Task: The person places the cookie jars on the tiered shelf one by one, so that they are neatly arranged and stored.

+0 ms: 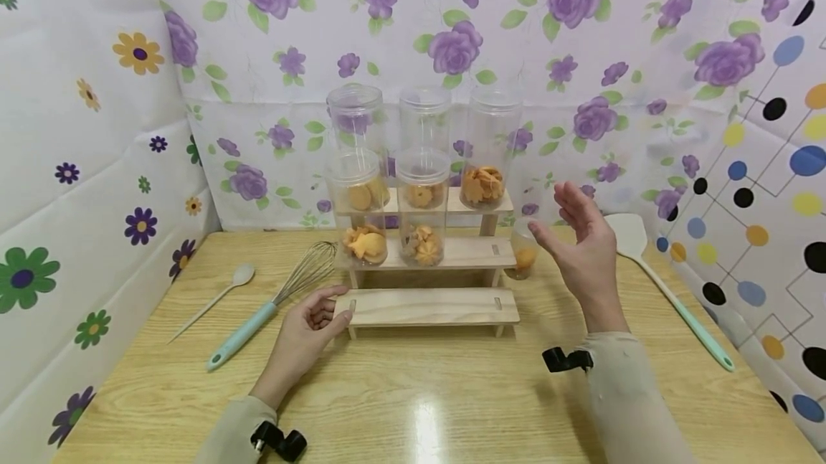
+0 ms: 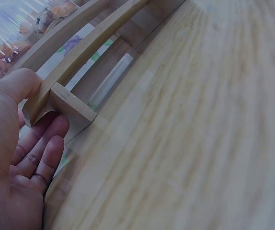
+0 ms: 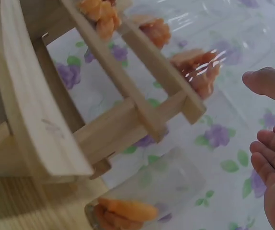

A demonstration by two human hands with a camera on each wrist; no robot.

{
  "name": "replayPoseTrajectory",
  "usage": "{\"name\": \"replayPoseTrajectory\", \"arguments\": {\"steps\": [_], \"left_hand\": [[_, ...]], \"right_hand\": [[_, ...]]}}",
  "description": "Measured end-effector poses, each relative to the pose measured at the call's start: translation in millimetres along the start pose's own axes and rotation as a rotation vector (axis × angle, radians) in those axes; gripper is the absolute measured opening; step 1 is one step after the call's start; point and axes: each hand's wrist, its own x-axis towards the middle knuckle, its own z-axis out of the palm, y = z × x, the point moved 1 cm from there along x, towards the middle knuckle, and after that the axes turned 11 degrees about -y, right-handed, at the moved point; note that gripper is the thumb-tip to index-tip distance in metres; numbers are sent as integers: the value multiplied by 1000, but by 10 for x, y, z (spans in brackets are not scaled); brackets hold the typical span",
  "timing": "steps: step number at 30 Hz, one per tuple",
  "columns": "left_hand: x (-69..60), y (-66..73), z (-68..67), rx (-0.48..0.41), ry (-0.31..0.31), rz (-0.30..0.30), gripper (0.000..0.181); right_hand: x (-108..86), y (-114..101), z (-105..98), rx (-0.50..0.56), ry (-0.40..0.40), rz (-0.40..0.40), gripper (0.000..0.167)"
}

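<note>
A three-step wooden display rack (image 1: 426, 306) stands on the table. My left hand (image 1: 308, 329) holds the left end of its lowest step; in the left wrist view the thumb lies on top and the fingers (image 2: 46, 143) are bent underneath. My right hand (image 1: 584, 256) is raised and empty, fingers extended and thumb apart. Just left of it, a clear jar (image 1: 523, 257) with orange biscuits stands on the table beside the rack, partly behind the thumb. Clear jars of biscuits fill the other steps: a fish-biscuit jar (image 1: 365, 234) and a flower-biscuit jar (image 1: 424, 234) in the middle, three above.
A whisk (image 1: 258, 324) with a pale blue handle and a light-coloured spoon (image 1: 216, 299) lie to the left. On the right lies a white spatula (image 1: 667, 285) with a mint handle. Flowered cloth (image 1: 413, 34) hangs behind the table, with patterned cloth at both sides.
</note>
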Motion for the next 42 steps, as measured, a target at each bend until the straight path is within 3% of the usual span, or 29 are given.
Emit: {"name": "replayPoseTrajectory", "arguments": {"steps": [16,27,42], "left_hand": [[1,20,1,-10,2,1,42],[2,21,3,-13,6,13,42],[-2,1,-4,-7,5,13,42]], "right_hand": [[-112,624,41,-42,-88,175,88],[-181,798,106,-31,-129,265,90],[-245,1005,160,-46,-163,292,72]]}}
